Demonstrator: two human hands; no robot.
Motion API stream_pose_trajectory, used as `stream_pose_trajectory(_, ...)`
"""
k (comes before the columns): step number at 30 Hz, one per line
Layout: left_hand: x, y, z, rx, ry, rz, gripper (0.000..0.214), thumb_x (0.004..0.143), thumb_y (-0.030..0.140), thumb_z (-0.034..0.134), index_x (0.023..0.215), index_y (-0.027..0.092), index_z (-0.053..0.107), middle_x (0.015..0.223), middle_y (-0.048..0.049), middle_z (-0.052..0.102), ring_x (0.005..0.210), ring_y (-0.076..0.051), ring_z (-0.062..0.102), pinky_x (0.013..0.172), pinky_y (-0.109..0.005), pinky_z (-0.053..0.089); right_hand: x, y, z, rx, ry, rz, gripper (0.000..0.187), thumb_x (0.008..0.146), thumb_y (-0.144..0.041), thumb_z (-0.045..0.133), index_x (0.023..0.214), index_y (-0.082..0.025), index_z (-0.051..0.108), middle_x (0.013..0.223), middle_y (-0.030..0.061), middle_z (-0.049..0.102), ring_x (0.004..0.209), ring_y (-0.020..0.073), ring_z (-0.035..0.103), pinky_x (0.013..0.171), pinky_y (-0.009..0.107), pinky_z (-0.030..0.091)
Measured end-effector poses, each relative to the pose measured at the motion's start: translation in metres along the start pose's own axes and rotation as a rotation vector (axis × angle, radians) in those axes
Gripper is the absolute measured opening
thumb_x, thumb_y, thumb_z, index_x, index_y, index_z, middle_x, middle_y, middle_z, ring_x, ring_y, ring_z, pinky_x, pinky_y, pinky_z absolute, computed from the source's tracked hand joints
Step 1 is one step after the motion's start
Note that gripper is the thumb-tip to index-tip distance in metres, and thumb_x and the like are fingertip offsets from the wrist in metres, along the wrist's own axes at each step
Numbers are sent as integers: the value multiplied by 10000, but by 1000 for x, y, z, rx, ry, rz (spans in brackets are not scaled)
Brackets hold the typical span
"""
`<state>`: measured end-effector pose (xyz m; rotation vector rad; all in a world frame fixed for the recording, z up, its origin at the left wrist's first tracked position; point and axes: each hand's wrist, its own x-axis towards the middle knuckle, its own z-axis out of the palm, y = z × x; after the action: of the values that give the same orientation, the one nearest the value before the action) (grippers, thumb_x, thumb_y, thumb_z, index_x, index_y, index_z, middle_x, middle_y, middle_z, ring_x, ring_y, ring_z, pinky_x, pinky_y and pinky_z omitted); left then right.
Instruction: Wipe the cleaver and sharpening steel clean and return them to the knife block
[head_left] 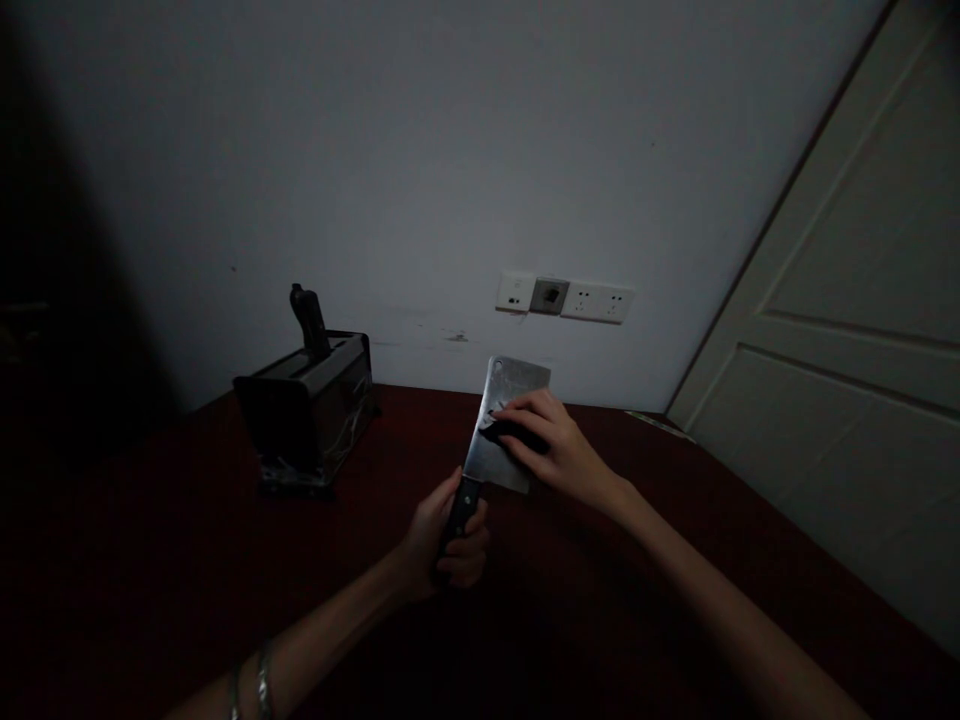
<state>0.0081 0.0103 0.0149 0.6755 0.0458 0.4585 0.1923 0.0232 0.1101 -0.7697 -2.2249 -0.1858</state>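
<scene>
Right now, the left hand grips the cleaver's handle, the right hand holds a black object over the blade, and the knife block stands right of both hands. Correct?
Not quite: in the head view, the knife block stands to their left. The left hand does grip the cleaver's handle, and the right hand holds a black object over the blade.

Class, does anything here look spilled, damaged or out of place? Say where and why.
Dark scuffs mar the mostly plain wall, below and left of the white sockets. One dark grey plate also breaks the row of white ones. No spill shows, though much of the tabletop is too dark to judge.
</scene>
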Motion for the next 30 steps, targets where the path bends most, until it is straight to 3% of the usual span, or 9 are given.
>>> stream_pose_trajectory(6, -1, -1, 4, -13, 13, 8, 602, 848, 609, 147, 603, 159, 464, 386, 52, 303, 271, -56, 211, 310, -180, 233, 5, -11, 10, 84, -94, -43, 243, 777, -175, 512, 1005, -215, 585, 1003, 58, 568, 953, 201, 501, 826, 385, 408)
stream_pose_trajectory(10, -2, 1, 5, -13, 31, 35, 588, 850, 601, 139, 645, 163, 473, 407, 55, 295, 285, -57, 210, 312, -179, 226, 2, -11, 14, 86, -169, -71, 240, 755, -246, 583, 992, -212, 586, 1003, 56, 563, 958, 201, 486, 842, 378, 389)
stream_pose_trajectory(18, -3, 0, 3, -8, 35, 31, 521, 871, 553, 194, 650, 167, 466, 412, 59, 281, 293, -50, 198, 325, -176, 219, 2, -5, 4, 96, -280, -101, 126, 799, -251, 567, 912, -232, 621, 969, 23, 583, 952, 170, 494, 839, 345, 383)
stream_pose_trajectory(25, -3, -1, 3, -2, 63, 65, 515, 865, 558, 212, 659, 166, 475, 411, 59, 293, 290, -52, 202, 323, -178, 226, 8, -9, 19, 53, -216, -155, 162, 834, -254, 525, 938, -204, 638, 983, 55, 588, 949, 187, 492, 802, 359, 386)
stream_pose_trajectory(30, -3, 1, 7, 13, 82, 40, 536, 868, 560, 198, 642, 160, 475, 414, 55, 298, 292, -52, 212, 323, -176, 229, 8, -9, 6, 61, -303, -164, 163, 821, -233, 535, 944, -231, 641, 971, 40, 588, 938, 190, 492, 784, 363, 397)
